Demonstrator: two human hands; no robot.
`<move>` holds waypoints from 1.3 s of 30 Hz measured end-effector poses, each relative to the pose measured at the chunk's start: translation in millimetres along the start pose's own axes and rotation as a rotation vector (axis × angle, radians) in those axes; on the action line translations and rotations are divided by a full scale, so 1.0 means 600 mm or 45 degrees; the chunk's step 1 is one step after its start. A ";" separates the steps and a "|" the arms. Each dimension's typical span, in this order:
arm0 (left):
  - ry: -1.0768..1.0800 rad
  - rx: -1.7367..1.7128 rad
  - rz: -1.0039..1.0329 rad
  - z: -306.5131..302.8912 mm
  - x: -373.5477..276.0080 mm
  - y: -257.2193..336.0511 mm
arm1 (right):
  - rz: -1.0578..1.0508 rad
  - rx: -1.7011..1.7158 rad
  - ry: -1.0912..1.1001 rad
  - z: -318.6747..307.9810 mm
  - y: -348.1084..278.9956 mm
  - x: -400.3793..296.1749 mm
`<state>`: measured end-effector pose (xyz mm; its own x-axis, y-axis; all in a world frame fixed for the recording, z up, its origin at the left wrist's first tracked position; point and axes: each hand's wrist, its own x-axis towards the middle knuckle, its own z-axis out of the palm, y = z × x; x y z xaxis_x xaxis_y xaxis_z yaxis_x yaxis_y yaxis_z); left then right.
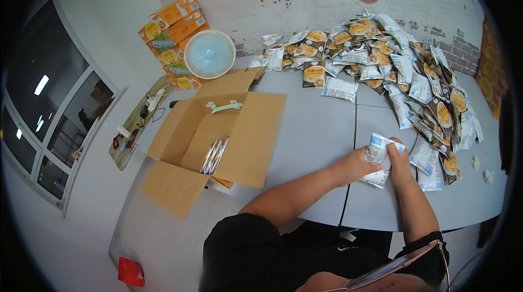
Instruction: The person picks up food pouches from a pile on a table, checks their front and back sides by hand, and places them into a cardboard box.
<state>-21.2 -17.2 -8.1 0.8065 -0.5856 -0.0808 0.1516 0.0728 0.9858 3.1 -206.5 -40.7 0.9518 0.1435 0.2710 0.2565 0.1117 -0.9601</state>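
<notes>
A white-and-blue foil sachet (376, 151), printed side with small text facing up, is gripped between my two hands above the grey table (314, 128). My left hand (354, 166) grips its left side, thumb laid across the front. On the other side, my right hand (399, 164) pinches the sachet's right edge; whether more than one sachet is in the grip cannot be told. Just right of my right hand lie loose white sachets (421, 155). An open cardboard box (255, 145) stands left of my left arm, with several sachets (214, 155) on edge inside it.
A large heap of brown, orange and white sachets (380, 59) curves along the table's back and right side. Orange cartons (177, 22) are stacked behind a round mesh basket (210, 54). A power strip (154, 100) sits on a ledge at left. Crumpled white scraps (488, 176) lie far right.
</notes>
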 end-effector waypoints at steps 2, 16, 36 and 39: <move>0.067 0.035 0.000 0.007 -0.022 0.008 | -0.040 0.216 0.039 0.019 0.015 0.004; 1.358 0.376 0.236 -0.098 -0.453 0.198 | 0.396 0.052 -0.124 0.032 -0.012 0.000; 1.071 0.805 -0.901 -0.468 -0.577 0.132 | 0.414 -0.126 -0.201 0.031 -0.005 0.003; 1.097 0.496 -0.699 -0.451 -0.584 0.136 | 0.433 -0.108 -0.206 0.034 0.001 0.004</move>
<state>-136.8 412.6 60.7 0.8364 0.3126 -0.4502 0.5441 -0.3746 0.7508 2.4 -186.1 -39.3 0.9477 0.3128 -0.0630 -0.0499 -0.0497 -0.9975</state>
